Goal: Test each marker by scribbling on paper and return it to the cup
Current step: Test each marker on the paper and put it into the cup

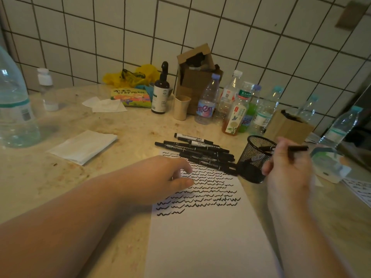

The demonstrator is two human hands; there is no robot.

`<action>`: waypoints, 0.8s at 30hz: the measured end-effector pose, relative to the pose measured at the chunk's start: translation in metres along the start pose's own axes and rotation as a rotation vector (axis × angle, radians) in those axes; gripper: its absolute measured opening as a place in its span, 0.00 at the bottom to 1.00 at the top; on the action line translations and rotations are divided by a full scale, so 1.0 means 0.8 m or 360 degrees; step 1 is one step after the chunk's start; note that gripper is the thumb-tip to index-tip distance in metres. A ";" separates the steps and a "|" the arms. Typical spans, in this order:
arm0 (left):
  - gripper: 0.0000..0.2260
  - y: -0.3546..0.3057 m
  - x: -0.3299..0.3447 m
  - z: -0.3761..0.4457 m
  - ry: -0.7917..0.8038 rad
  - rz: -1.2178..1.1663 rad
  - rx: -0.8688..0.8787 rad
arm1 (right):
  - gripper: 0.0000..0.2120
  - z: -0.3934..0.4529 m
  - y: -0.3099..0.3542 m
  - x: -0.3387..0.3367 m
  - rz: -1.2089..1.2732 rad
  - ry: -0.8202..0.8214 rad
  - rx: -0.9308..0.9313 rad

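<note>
A white sheet of paper lies in front of me, its upper half covered with rows of black scribbles. Several black markers lie in a heap at the paper's far edge. A black mesh cup stands at the paper's top right corner. My right hand is just right of the cup and grips a black marker held roughly level above the cup's rim. My left hand rests on the paper's upper left part, fingers loosely bent, holding nothing.
Plastic bottles, a dark pump bottle, a beige cup and cardboard boxes crowd the back by the tiled wall. A large water bottle stands far left, folded tissue near it. More scribbled paper lies right.
</note>
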State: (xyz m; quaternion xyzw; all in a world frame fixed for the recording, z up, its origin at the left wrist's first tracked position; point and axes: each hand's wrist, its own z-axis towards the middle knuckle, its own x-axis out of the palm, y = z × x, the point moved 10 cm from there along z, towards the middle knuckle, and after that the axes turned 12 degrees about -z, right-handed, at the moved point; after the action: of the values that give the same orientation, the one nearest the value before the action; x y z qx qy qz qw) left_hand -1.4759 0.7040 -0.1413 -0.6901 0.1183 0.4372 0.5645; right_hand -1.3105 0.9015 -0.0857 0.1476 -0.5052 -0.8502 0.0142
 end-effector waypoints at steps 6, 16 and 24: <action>0.15 0.005 -0.001 0.001 -0.0021 0.0015 0.0009 | 0.19 -0.017 0.026 0.007 -0.0102 0.0047 -0.0273; 0.13 0.007 -0.002 0.005 -0.0026 0.0175 0.0058 | 0.24 -0.057 -0.019 0.109 -0.1653 0.0991 -0.0481; 0.11 0.007 -0.002 0.003 -0.0011 0.0190 0.0048 | 0.03 -0.063 -0.006 0.104 -0.1618 0.0958 -0.0457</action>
State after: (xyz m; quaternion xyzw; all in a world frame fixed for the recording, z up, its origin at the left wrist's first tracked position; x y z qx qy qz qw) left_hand -1.4812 0.7040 -0.1438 -0.6716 0.1639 0.4708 0.5481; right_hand -1.3761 0.8465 -0.1321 0.6009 -0.2256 -0.7310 -0.2316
